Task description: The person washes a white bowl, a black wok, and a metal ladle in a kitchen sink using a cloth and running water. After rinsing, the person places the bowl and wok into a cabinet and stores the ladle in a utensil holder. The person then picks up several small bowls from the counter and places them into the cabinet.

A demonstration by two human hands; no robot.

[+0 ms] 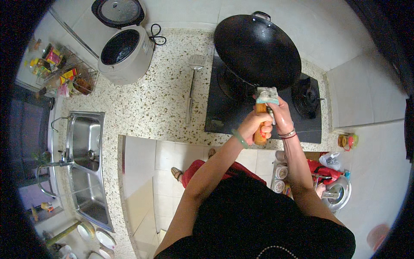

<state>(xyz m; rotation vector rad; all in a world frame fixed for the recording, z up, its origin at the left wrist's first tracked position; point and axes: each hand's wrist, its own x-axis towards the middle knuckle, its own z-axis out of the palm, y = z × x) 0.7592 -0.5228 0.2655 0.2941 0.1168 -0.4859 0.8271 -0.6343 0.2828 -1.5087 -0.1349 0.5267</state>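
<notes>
A large black wok is tilted over the glass hob, its dark inside facing me. My left hand is closed around its wooden handle. Beside it, my right hand pinches a folded white and pale-blue cloth or sponge. That piece rests at the top of the handle, close to the wok's near rim. The fingers of my right hand are partly hidden behind the handle. A metal spatula lies on the counter left of the hob.
On the speckled counter, a white rice cooker stands with its lid raised. A double steel sink is at the left, below a wire rack of bottles and packets. A burner shows right of the wok.
</notes>
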